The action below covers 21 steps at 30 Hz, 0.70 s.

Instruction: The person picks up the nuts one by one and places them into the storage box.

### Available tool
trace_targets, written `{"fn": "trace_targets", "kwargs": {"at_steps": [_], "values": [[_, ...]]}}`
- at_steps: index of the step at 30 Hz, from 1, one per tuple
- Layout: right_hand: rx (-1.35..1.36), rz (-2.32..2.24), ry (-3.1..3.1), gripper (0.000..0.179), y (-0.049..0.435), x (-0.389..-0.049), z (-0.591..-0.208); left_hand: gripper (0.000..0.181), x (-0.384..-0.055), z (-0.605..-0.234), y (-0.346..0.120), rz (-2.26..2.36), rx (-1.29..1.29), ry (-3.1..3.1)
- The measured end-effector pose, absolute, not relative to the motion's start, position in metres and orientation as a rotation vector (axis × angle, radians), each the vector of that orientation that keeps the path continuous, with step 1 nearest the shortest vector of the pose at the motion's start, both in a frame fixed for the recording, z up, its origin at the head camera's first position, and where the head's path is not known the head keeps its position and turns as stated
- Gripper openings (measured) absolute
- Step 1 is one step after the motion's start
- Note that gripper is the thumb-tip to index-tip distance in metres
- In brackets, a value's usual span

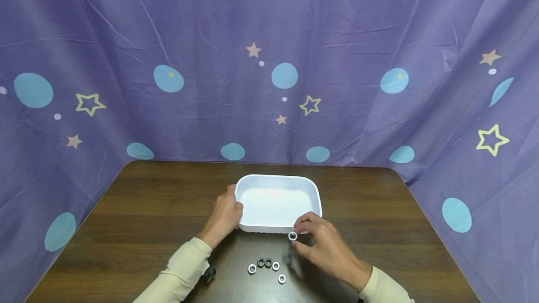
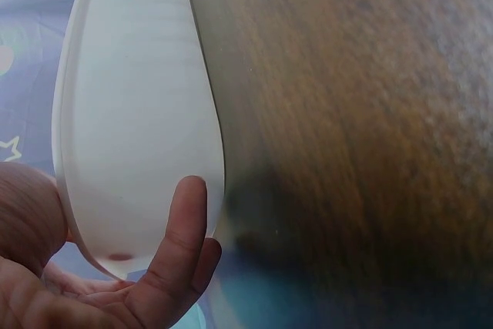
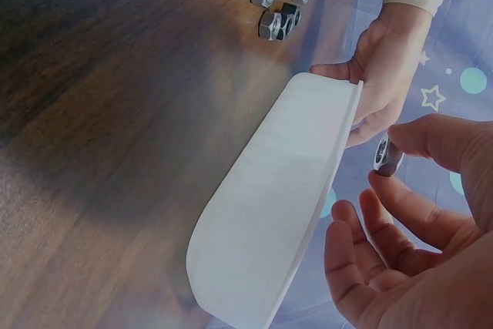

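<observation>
A white rectangular tray (image 1: 275, 207) stands on the wooden table, its inside bare. My left hand (image 1: 224, 214) grips the tray's left end; in the left wrist view its thumb and fingers lie on either side of the rim. Between thumb and index finger, my right hand (image 1: 324, 246) pinches a silver hex nut (image 3: 389, 161) near the tray's front right corner. The right wrist view has the nut held above the rim's level, the other fingers loosely bent. Nearer the front lie two dark nuts (image 1: 261, 262) and three silver nuts (image 1: 282, 278).
The brown wooden table (image 1: 126, 228) extends to both sides of the tray. Behind it hangs a purple curtain (image 1: 236, 106) with stars and blue dots. A small black object (image 1: 208, 274) is at the left sleeve.
</observation>
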State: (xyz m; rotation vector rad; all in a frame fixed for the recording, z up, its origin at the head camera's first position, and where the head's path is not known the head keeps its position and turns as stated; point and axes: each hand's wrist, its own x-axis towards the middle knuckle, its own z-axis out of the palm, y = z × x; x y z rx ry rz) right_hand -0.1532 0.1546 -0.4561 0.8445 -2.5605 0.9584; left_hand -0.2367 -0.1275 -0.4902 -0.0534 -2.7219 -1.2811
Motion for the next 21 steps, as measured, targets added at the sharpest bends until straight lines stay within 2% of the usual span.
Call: {"fn": "trace_targets", "kwargs": {"at_steps": [21], "values": [[0.808, 0.89, -2.539, 0.015, 0.151, -0.167, -0.444, 0.058, -0.236, -0.489, -0.126, -1.289, -0.03, -2.73]]}}
